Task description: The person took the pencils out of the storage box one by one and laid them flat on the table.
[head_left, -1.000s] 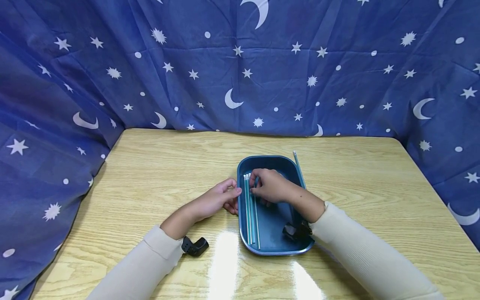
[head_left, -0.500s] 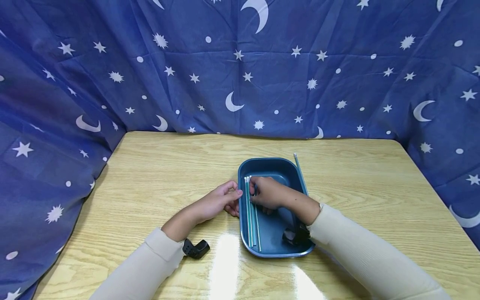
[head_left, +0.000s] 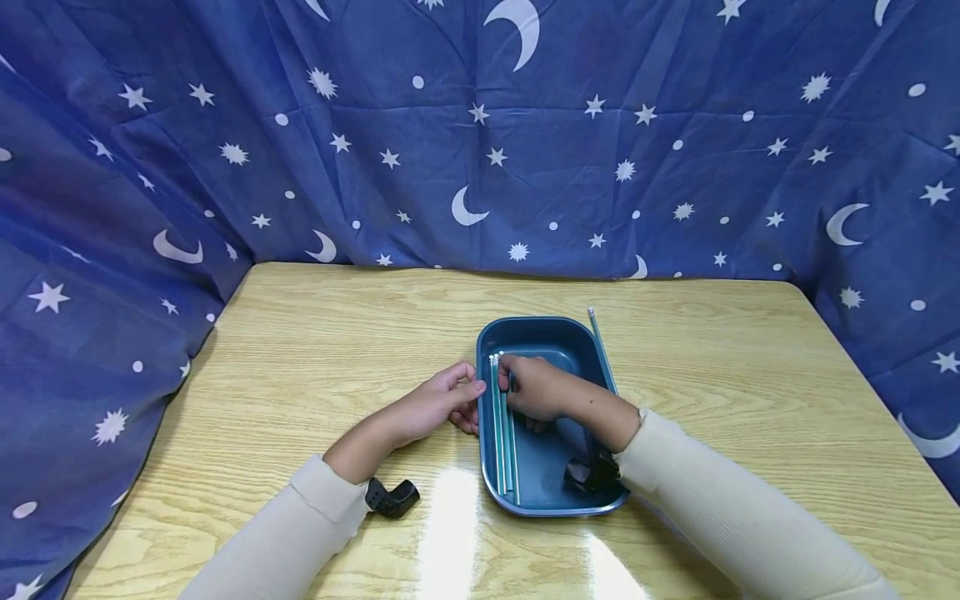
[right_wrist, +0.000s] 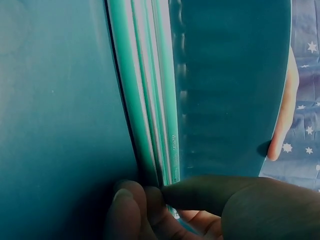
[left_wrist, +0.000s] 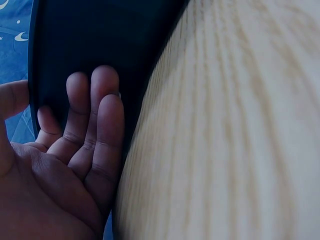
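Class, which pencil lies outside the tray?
The lone pencil along the right outer edge of the tray; the other pencils lie together inside, at the left.

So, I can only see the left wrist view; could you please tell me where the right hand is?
Observer: The right hand is inside the blue tray, its fingers at the green pencils.
Operator: Thank you; which way do their eraser ends point?
Observer: In the head view, the eraser ends point toward the tray's far end.
Operator: And is there any pencil outside the tray, please?
Observer: Yes, one other pencil shows outside, along the tray's right side.
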